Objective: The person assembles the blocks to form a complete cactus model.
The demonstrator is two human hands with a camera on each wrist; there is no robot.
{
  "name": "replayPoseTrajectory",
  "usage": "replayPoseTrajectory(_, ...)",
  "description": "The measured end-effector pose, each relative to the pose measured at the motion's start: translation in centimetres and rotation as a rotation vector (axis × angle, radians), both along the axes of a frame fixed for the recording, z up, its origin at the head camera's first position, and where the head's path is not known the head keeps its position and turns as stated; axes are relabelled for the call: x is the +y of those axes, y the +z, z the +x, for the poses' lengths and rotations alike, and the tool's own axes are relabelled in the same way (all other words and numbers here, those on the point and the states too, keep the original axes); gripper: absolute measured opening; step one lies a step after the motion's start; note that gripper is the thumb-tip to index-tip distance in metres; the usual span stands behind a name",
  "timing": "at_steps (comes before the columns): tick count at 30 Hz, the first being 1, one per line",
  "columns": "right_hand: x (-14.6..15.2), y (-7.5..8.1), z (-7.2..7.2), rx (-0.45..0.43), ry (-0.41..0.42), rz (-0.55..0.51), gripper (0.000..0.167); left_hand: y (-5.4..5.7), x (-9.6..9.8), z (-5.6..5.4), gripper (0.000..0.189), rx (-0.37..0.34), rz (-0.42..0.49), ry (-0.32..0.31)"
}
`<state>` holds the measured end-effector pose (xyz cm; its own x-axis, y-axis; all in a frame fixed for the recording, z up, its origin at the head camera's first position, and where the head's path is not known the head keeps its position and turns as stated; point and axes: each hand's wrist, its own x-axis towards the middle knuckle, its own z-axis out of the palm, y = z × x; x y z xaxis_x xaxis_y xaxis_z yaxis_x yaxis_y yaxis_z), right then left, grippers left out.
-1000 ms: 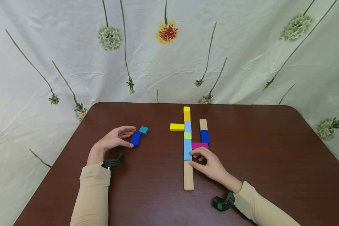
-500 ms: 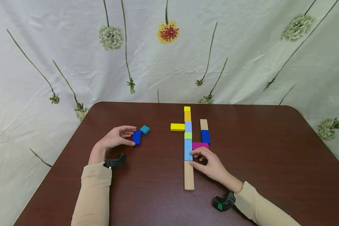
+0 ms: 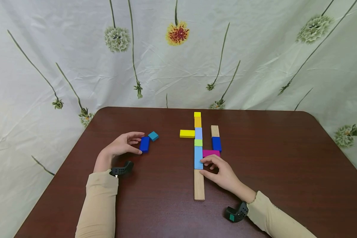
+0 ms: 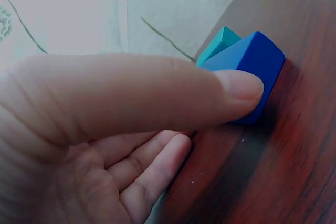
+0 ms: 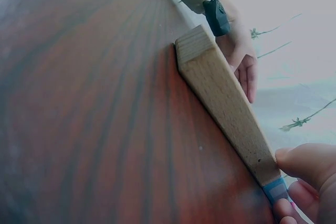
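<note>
In the head view my left hand (image 3: 125, 144) pinches a dark blue block (image 3: 144, 144) lying on the table at the left, thumb at its near end. A teal block (image 3: 153, 136) lies against or very close to its far right corner. My right hand (image 3: 221, 170) rests beside a column of blocks, with fingertips touching the right edge of a light blue block (image 3: 198, 157). Its thumb lies at the top of a long plain wooden block (image 3: 199, 185). The left wrist view shows the thumb (image 4: 173, 94) pressing on the blue block's face.
Beyond the light blue block, the column continues through a lime block (image 3: 198, 142), a periwinkle block (image 3: 198, 133), an orange block (image 3: 197, 122) and a yellow block (image 3: 197, 114). A yellow bar (image 3: 187, 134) sticks out left. Right stand magenta (image 3: 211, 153), blue (image 3: 216, 144) and wooden blocks (image 3: 215, 131).
My left hand has shifted the dark blue block slightly right and away, turning it a little. The teal block has moved and turned with it. My right hand stays in place.
</note>
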<state>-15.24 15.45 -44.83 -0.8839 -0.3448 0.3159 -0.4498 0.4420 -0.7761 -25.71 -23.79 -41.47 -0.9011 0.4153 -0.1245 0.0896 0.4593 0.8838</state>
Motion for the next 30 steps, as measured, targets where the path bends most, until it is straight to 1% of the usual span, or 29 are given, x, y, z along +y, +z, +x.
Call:
replayPoseTrajectory(2, 0.0, 0.0, 0.0, 0.002, 0.001, -0.001, 0.028, 0.0, 0.0, 0.1, 0.074, 0.004, 0.005, 0.005)
replayPoseTrajectory(6, 0.1, -0.1, 0.0, 0.008, 0.006, -0.002, 0.028, -0.1, 0.0, 0.1, 0.070, 0.014, 0.038, 0.037)
replayPoseTrajectory(12, 0.1, -0.2, 0.0, 0.001, 0.006, 0.001, 0.028, -0.1, -0.1, 0.1, 0.068, -0.010, 0.119, 0.088)
replayPoseTrajectory(14, 0.1, -0.2, -0.1, -0.001, 0.004, 0.000, 0.028, 0.0, 0.0, 0.0, 0.068, -0.011, 0.146, 0.097)
replayPoseTrajectory(17, 0.1, -0.3, 0.0, 0.000, 0.003, -0.003, 0.028, 0.4, 0.4, -0.1, 0.068, 0.002, 0.159, 0.115)
replayPoseTrajectory(21, 0.1, -0.3, 0.0, -0.001, 0.004, -0.007, 0.028, 0.9, 1.5, -0.5, 0.069, 0.018, 0.166, 0.153)
replayPoseTrajectory(26, 0.0, -0.3, 0.0, 0.010, 0.004, -0.016, 0.028, 1.2, 3.7, -1.4, 0.067, 0.041, 0.206, 0.205)
replayPoseTrajectory(30, 0.0, -0.2, 0.0, 0.012, 0.005, -0.017, 0.029, 1.3, 5.5, -1.8, 0.064, 0.056, 0.236, 0.239)
